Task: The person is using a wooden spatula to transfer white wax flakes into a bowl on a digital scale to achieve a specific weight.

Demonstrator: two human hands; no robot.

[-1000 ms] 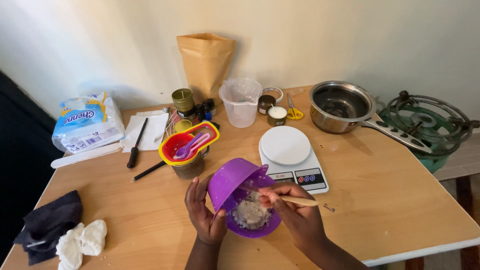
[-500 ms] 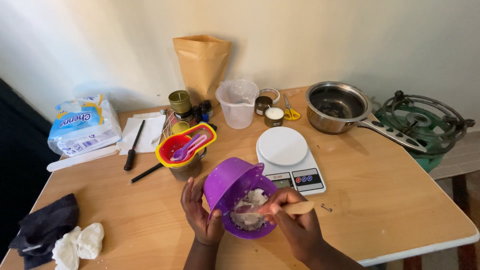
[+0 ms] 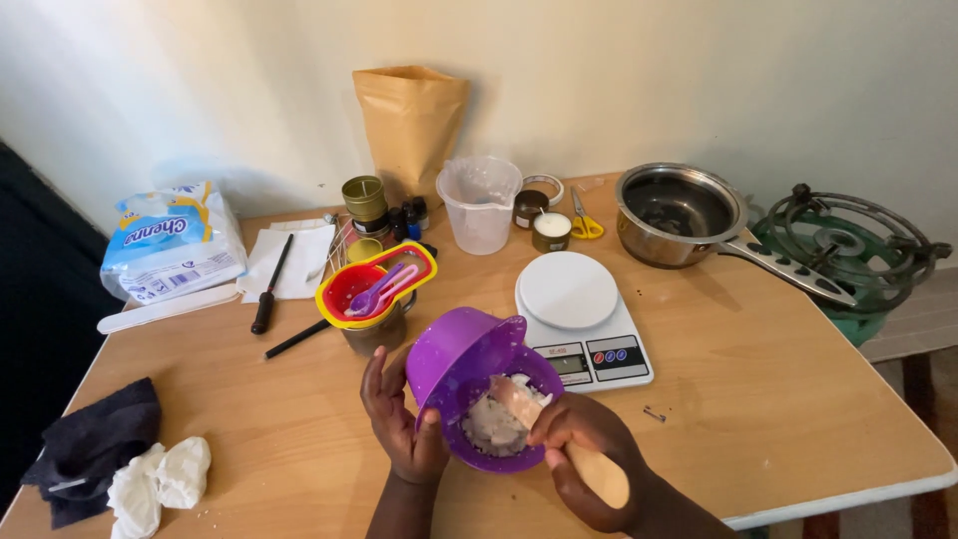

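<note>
The purple bowl [image 3: 469, 384] is tilted toward the camera near the front edge of the wooden table [image 3: 758, 399], just in front of the digital kitchen scale [image 3: 582, 317]. A pale, lumpy white mass [image 3: 494, 424] is seen inside it. The bowl's left side is cupped by the left hand [image 3: 399, 419], with the fingers curled against the outer wall and the thumb laid over the rim. A wooden spoon [image 3: 564, 444] is gripped in the closed fist of the right hand [image 3: 589, 454]; its blade is pushed into the white mass, while the end of the handle sticks out below the fist.

Just beyond the bowl, to the left, a nest of coloured measuring cups [image 3: 374, 287] (red inside yellow, with pink and purple spoons laid in it) is set on a dark tin. Behind the scale a clear plastic jug [image 3: 479, 205] is placed, and behind that a tan paper pouch [image 3: 409, 125] is stood against the wall. Small tins, yellow-handled scissors [image 3: 584, 220] and a small candle tin filled with white [image 3: 551, 230] are grouped beside the jug. A steel saucepan [image 3: 679, 215] is found at the right, next to a green gas burner [image 3: 848, 250]. At the far left a pack of tissues [image 3: 172, 245] is lying, and at the near left corner a dark cloth [image 3: 90, 449] with crumpled white tissue [image 3: 160, 479].
</note>
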